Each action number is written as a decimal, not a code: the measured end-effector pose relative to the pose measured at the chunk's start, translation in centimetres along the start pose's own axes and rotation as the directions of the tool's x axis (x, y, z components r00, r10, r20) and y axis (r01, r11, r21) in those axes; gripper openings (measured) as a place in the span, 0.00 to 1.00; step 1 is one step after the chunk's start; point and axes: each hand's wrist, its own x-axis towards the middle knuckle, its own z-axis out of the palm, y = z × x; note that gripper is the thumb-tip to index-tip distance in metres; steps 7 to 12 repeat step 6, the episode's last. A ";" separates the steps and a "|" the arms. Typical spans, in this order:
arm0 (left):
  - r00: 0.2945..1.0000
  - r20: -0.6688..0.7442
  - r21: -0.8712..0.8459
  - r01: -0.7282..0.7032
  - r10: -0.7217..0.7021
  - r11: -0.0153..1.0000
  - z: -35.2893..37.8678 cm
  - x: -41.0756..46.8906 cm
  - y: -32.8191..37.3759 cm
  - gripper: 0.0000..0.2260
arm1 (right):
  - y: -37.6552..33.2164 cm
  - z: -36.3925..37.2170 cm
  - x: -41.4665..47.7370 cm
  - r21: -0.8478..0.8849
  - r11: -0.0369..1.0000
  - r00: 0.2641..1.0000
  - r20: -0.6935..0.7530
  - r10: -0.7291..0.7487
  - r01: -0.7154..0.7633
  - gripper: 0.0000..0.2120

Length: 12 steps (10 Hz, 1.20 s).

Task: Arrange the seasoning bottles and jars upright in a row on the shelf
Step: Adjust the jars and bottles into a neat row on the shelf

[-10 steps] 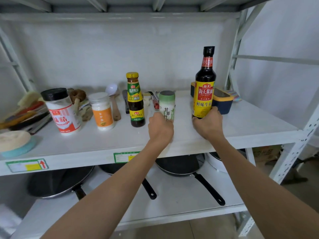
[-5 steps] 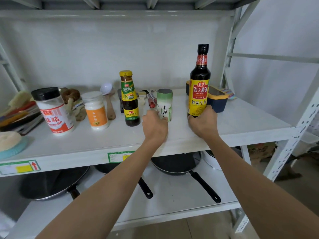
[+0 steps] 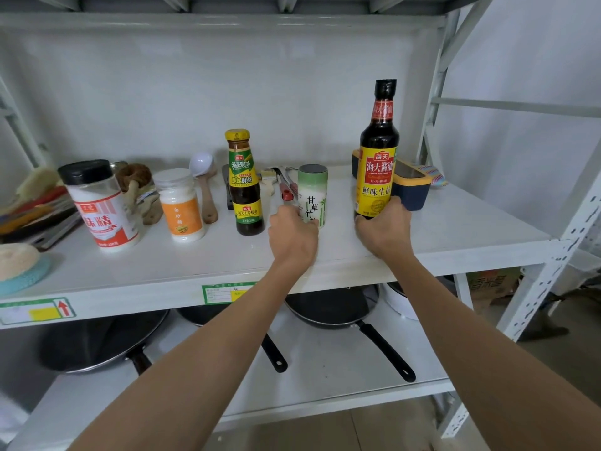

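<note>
Five seasoning containers stand upright on the white shelf [image 3: 455, 222]. From the left: a black-capped jar with a red label [image 3: 104, 206], a white jar with an orange label [image 3: 182, 206], a dark sauce bottle with a yellow cap [image 3: 244, 183], a pale green shaker [image 3: 313, 190] and a tall soy sauce bottle [image 3: 379, 151]. My left hand [image 3: 292, 236] is wrapped around the lower part of the green shaker. My right hand [image 3: 383, 227] grips the base of the soy sauce bottle.
Behind the row lie a white spoon [image 3: 203, 183], wooden utensils and red-handled tongs [image 3: 286, 187]. A yellow and navy box [image 3: 411, 187] sits just behind the soy sauce bottle. A sponge [image 3: 19, 265] lies at the far left. Black pans [image 3: 331, 307] fill the lower shelf.
Both hands stay on the green shaker and the soy sauce bottle. The bottles keep their places relative to each other; only the camera view has shifted slightly.
</note>
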 end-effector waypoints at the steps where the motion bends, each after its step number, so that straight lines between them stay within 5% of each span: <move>1: 1.000 0.002 0.002 -0.016 0.016 1.000 0.1 0.1 -0.1 0.13 | 0.0 0.1 0.0 0.004 1.000 1.000 -0.002 0.004 -0.004 0.22; 12: 0.992 0.031 -0.017 -0.123 0.123 0.992 -3.5 -2.8 0.2 0.13 | 0.0 -0.2 0.0 -0.074 0.997 1.000 0.019 0.005 -0.003 0.28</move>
